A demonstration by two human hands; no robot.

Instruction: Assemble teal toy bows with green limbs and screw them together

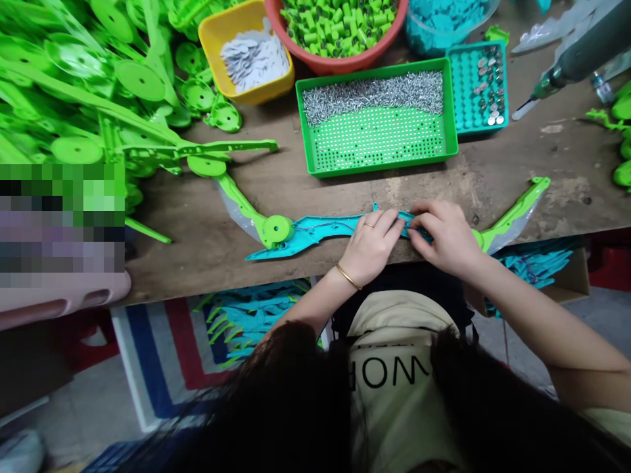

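Note:
A toy bow lies across the table edge in front of me, made of a blue plastic shell [325, 228] with a green and clear limb [246, 213] on the left and another limb [515, 213] on the right. A thin wire runs along the inside of the open shell. My left hand [373, 243] is closed over the middle of the shell, fingertips on its inner side. Close beside it, my right hand [446, 236] is pinched at the shell's inner side; whatever is between those fingertips is hidden.
A green basket of screws [382, 171] stands behind the bow, beside a teal tray [461, 92] of small metal discs. Behind are a yellow bin [211, 49] and a red bowl [340, 64]. Green parts [140, 79] pile up left; a power screwdriver [582, 62] hangs right.

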